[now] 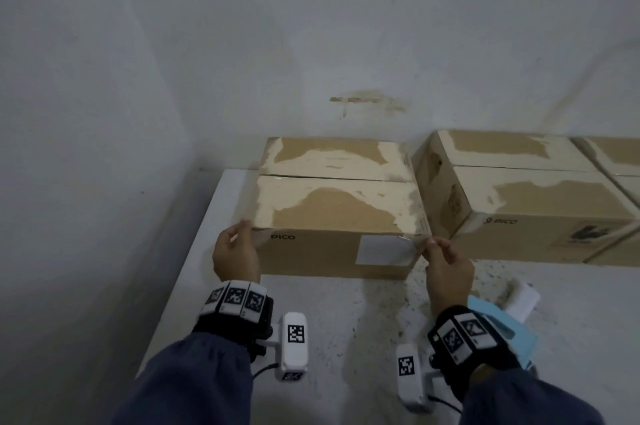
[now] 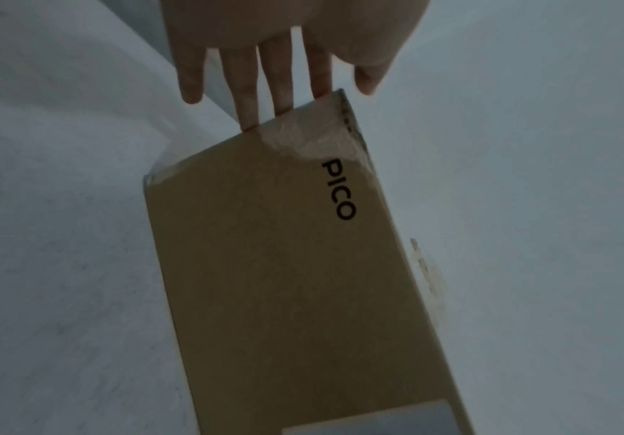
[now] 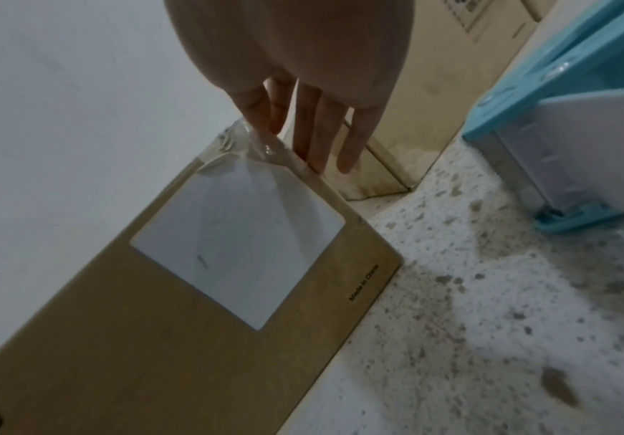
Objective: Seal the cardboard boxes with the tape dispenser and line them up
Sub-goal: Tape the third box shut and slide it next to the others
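Big picture first: the white table point(image 1: 214, 217) runs into the corner of the wall, and the box in play point(image 1: 332, 206) sits at its far left end, "PICO" face toward the person, top flaps closed along a centre seam. Just to its right, a small gap apart, a second box point(image 1: 519, 203) stands slightly askew, with a third behind it at the frame edge, so the line-up looks underway, not finished.

On to the hands. The left hand point(image 1: 235, 251) has straight fingers point(image 2: 247, 97) touching the box's near left top corner, thumb above the top edge. The right hand point(image 1: 446, 265) is at the near right top corner, fingers point(image 3: 310, 132) fairly straight; whether the thumb is pinching the crinkled clear tape point(image 3: 254, 144) there, I cannot tell.

Handling call: stiff cardboard that slides easily on this surface; weight not shown. Hold at opposite corners or side walls and push low; the peeled top skin suggests tape tears it.

Smallest: the blue-and-white tape dispenser point(image 1: 512, 310) rests by the right wrist, untouched.
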Demonstrator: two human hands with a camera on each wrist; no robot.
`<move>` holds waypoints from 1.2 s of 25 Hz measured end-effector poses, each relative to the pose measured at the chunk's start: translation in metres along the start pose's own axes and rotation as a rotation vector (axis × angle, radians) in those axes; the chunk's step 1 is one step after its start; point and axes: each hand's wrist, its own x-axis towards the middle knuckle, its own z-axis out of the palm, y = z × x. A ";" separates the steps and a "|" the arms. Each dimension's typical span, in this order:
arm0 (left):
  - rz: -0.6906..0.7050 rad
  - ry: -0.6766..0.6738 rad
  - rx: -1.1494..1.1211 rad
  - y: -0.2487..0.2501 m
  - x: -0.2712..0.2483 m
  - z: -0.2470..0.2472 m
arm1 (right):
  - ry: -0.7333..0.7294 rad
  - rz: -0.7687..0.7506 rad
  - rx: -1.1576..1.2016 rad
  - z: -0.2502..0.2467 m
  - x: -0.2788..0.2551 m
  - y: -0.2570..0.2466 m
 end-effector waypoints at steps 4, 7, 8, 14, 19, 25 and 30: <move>0.055 -0.027 0.168 0.007 -0.006 0.007 | 0.008 -0.030 -0.052 0.002 -0.008 -0.012; 0.140 -0.056 0.256 0.002 -0.003 0.011 | 0.003 -0.031 -0.070 0.007 -0.006 -0.011; 0.167 -0.073 0.275 -0.001 -0.002 0.013 | -0.008 -0.040 -0.065 0.008 -0.007 -0.011; 0.159 -0.184 0.205 -0.001 -0.002 0.015 | -0.146 -0.052 -0.040 0.010 -0.003 -0.006; 0.197 -0.242 0.168 0.002 -0.007 0.014 | -0.184 -0.064 -0.078 0.009 0.012 0.001; 0.183 -0.263 0.148 0.003 -0.003 0.013 | -0.147 0.039 0.076 0.005 0.022 -0.008; 0.197 -0.283 0.183 -0.001 0.002 0.012 | -0.187 -0.024 0.074 0.003 0.027 -0.003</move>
